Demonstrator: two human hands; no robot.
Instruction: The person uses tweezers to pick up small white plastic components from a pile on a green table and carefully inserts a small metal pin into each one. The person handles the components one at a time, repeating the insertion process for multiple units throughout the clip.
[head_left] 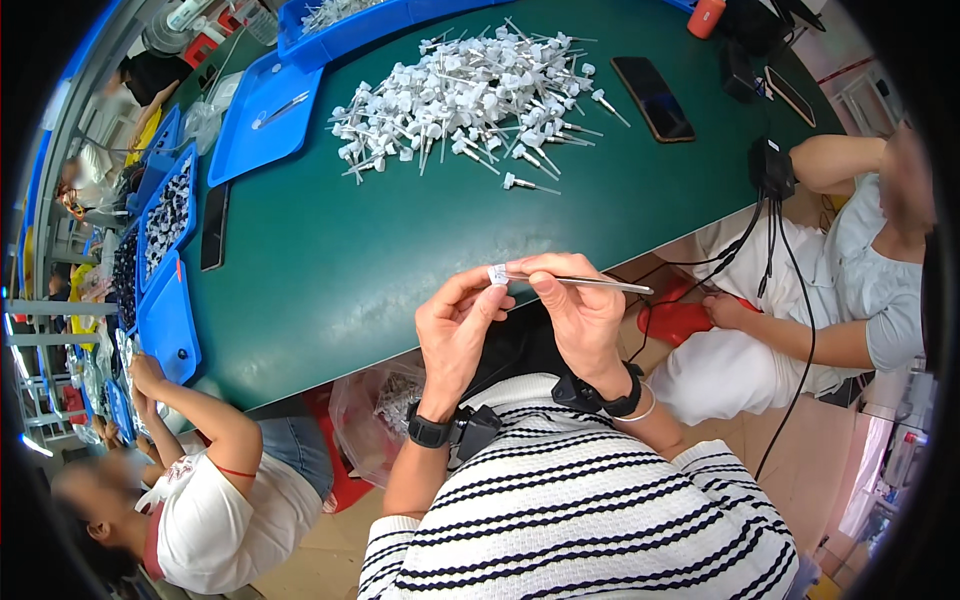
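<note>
Near the table's front edge, my left hand (456, 325) pinches a small white pump head (497, 273) between thumb and fingers. My right hand (580, 315) grips slim metal tweezers (610, 284), their handle end pointing right and their tips at the white part. Fingers partly cover the spot where tips and part meet. Beyond my hands, a large heap of white pump heads with thin tubes (470, 95) lies on the green table (400, 235). A single pump head with its tube (530, 184) rests apart on the heap's near side.
At the left are a blue tray with tweezers (225, 150), a black phone (214, 226) and a bin of dark and white parts (165, 215). Another phone (652, 98) lies right of the heap. Black cables (775, 240) hang at the right edge. Co-workers sit on both sides.
</note>
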